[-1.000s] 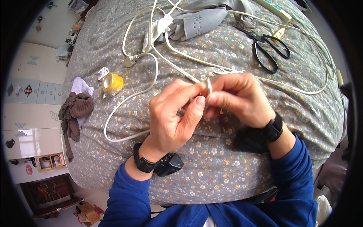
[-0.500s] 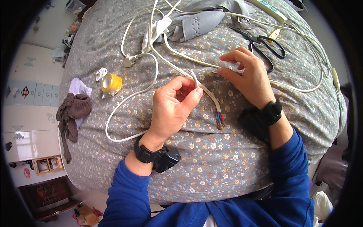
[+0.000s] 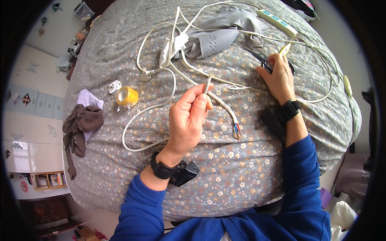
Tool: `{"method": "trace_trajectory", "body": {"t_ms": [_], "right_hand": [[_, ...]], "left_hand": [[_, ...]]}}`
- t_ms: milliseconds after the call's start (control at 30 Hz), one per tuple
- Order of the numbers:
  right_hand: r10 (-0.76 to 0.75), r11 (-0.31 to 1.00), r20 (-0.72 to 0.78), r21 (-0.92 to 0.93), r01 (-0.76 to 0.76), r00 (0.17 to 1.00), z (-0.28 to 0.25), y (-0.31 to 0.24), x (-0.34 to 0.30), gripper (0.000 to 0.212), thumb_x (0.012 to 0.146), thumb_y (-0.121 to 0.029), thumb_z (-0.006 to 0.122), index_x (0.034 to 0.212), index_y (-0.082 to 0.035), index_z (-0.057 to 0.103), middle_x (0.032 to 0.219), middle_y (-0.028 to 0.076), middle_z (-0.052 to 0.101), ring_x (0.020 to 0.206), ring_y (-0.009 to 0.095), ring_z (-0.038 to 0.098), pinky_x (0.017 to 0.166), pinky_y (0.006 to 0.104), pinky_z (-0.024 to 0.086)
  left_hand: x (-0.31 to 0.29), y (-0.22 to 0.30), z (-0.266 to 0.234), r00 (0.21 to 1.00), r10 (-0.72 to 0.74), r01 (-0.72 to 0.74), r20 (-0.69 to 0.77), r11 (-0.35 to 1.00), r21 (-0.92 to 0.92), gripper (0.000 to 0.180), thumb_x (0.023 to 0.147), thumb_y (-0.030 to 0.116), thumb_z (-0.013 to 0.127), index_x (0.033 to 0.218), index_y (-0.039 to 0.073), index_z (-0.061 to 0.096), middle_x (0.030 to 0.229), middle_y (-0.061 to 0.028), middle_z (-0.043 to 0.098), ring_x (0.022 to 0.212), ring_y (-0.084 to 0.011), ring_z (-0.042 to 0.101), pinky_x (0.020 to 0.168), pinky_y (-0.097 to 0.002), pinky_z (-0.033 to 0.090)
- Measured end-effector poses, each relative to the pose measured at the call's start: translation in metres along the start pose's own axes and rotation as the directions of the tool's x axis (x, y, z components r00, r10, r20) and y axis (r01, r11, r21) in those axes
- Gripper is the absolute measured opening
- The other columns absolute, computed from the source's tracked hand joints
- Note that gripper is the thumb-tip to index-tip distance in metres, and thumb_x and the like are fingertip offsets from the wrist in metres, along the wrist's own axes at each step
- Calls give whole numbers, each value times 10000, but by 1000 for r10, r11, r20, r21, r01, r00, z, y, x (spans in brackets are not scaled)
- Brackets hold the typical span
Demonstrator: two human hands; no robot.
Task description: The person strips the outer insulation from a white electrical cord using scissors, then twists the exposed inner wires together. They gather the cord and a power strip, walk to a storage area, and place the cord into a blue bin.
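The right hand [image 3: 278, 78] has moved outward to the black-handled scissors [image 3: 261, 58], toward the far right edge of the grey floral bed [image 3: 225, 176]; its grip is unclear. The left hand [image 3: 187, 116] stays pinched on the white round cable's end [image 3: 208, 86] above the bed's middle, so cable and scissors are attended together.

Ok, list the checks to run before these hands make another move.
1. White cable end secured: ok, pinched in the left hand.
2. Scissors gripped by the right hand: cannot tell, partly hidden by it.
3. Red and blue wires apart from both hands: ok.
4. Plug disconnected: ok, loose on the bedspread.
5. Power strip off: cannot tell.
6. Bedspread flat: not ok, wrinkled.
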State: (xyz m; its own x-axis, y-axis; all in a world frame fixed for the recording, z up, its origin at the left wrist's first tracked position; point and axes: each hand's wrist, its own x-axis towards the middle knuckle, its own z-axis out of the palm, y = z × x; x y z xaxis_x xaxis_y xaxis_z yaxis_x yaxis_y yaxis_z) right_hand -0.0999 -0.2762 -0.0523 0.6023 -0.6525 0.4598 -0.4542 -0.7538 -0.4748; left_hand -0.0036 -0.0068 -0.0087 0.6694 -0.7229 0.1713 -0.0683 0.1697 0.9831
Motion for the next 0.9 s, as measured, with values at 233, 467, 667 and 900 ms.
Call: {"method": "trace_trajectory", "body": {"t_ms": [233, 467, 667, 900], "right_hand": [[-2, 938, -1, -348, 1, 1000, -9, -7, -2, 591, 772, -404, 770, 1219, -59, 594, 1191, 148, 597, 1128, 335, 531, 951, 451, 407], [113, 979, 134, -184, -88, 984, -28, 25, -1, 580, 748, -521, 773, 1036, -28, 671, 1013, 170, 682, 973, 325, 654, 856, 410, 507], [151, 988, 363, -71, -135, 920, -53, 28, 3, 544, 745, -360, 811, 1088, 36, 663, 917, 153, 696, 822, 264, 672, 758, 353, 522], [-227, 875, -66, 424, 233, 972, -44, -45, -3, 524, 729, -37, 765, 1208, 16, 558, 978, 70, 561, 888, 153, 573, 847, 282, 471]], "left_hand": [[4, -2, -5, 998, -61, 61, 8, 969, -238, 287, 1033, 190, 518, 1265, 22, 538, 782, 12, 568, 567, 1, 398, 493, -157, 338], [11, -4, -13, 957, -282, 271, 64, 799, -536, 253, 1034, 165, 489, 1228, 22, 566, 774, 6, 517, 535, -31, 353, 448, -175, 281], [17, -6, -23, 915, -381, 365, 132, 643, -673, 275, 1037, 190, 490, 1224, 4, 563, 744, 33, 469, 532, -35, 333, 441, -179, 271], [13, 2, -18, 987, -158, 152, 36, 832, -534, 285, 1032, 194, 510, 1237, 15, 596, 825, 20, 574, 556, -32, 428, 463, -180, 332]]}}
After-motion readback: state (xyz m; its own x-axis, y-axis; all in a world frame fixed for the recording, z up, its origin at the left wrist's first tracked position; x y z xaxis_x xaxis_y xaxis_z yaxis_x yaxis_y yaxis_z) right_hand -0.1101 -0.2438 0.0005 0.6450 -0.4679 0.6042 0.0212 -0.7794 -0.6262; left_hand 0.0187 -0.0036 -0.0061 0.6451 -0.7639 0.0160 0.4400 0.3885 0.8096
